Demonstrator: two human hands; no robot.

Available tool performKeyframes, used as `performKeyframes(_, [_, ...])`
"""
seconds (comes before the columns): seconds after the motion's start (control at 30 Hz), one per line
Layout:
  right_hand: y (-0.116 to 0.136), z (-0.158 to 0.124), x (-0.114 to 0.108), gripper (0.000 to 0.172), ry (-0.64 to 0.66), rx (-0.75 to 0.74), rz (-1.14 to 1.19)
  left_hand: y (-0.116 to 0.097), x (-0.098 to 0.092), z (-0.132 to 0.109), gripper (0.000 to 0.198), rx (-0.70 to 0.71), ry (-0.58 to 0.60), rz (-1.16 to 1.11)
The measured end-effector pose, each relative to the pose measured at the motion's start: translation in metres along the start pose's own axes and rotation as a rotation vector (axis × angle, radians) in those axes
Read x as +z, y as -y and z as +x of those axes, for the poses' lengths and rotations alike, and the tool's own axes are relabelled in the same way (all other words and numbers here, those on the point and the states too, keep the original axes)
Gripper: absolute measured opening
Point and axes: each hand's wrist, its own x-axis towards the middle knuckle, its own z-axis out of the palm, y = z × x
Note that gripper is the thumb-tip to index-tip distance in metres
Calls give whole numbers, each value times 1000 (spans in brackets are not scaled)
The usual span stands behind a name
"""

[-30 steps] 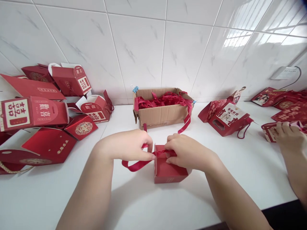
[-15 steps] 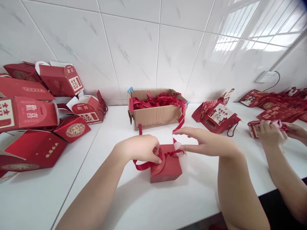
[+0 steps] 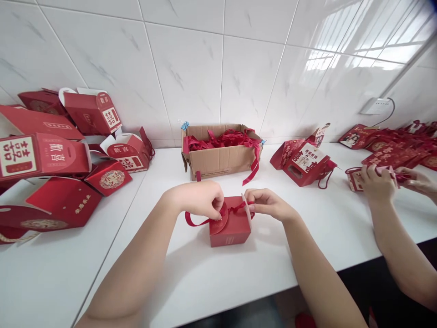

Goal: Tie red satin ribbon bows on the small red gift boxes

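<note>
A small red gift box (image 3: 235, 230) stands on the white table in front of me. My left hand (image 3: 208, 200) is closed in a pinch on its rounded left flap (image 3: 220, 221), the fingers partly hiding it. A dark red ribbon (image 3: 194, 222) loops out to the left below that hand and crosses the box top to the right side. At the right end, a flap with a white inner face (image 3: 246, 207) stands up. My right hand (image 3: 268, 203) pinches at this flap, where the ribbon comes out; its fingertips are partly hidden behind it.
A cardboard box (image 3: 221, 160) full of red ribbons stands against the tiled wall. Red gift boxes (image 3: 58, 157) are piled at the left, and another red box (image 3: 303, 164) sits to the right. A co-worker's hands (image 3: 378, 182) handle a box at the far right.
My right hand has moved down and left, closing from spread fingers onto the right flap, which now stands more upright. My left hand stays on the rounded flap.
</note>
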Motion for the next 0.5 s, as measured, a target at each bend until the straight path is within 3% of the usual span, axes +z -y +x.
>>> performKeyframes(0.23, [10, -4, 5, 28, -55, 8, -74, 2, -5, -14, 6, 63, -1, -94])
performKeyframes(0.5, [16, -9, 5, 33, 5, -75, -240, 7, -11, -25, 14, 107, -28, -160])
